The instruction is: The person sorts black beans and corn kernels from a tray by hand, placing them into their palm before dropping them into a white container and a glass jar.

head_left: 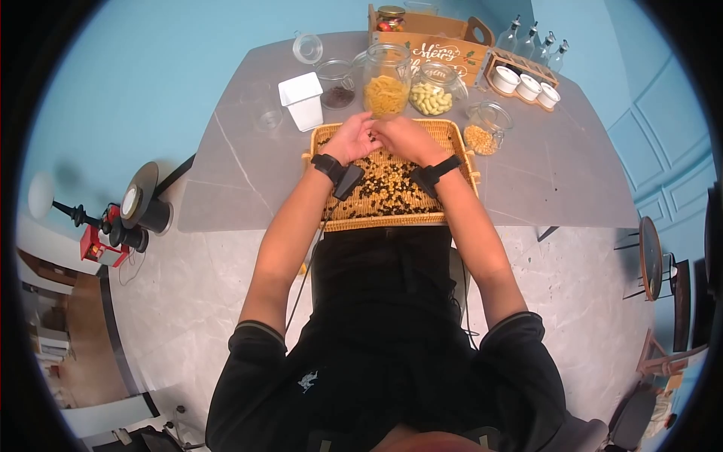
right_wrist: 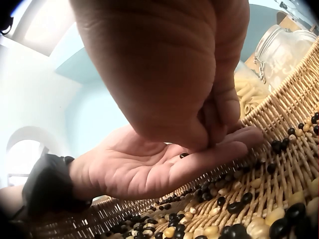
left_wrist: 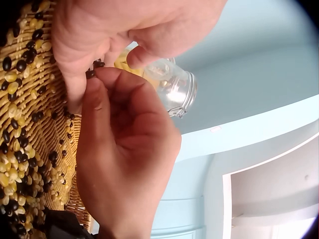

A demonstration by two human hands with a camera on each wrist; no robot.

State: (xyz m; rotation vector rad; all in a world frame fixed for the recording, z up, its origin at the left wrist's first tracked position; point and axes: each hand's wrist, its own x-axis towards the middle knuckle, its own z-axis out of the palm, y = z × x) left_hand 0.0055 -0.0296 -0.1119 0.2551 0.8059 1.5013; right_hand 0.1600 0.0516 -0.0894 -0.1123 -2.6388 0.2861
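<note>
A wicker tray [head_left: 392, 220] on the grey table holds mixed black and yellow beans [head_left: 384, 184]. Both hands meet over its far end. My left hand [head_left: 352, 139] lies palm up with relaxed fingers [right_wrist: 149, 169], and a black bean [right_wrist: 183, 155] rests on the palm. My right hand [head_left: 403, 137] comes down from above with its fingertips bunched [right_wrist: 214, 134] against that palm. In the left wrist view the right hand's fingertips [left_wrist: 99, 74] pinch a few black beans [left_wrist: 93, 68] against the left hand [left_wrist: 124, 30]. The tray weave [left_wrist: 45, 134] lies under both hands.
Beyond the tray stand a pasta jar [head_left: 386, 79], a jar of pale beans [head_left: 433, 90], an open jar of yellow grains [head_left: 486, 128], a jar of dark beans [head_left: 337, 83] and a white box [head_left: 303, 100]. A wooden crate [head_left: 437, 41] and a bottle rack [head_left: 527, 68] stand behind.
</note>
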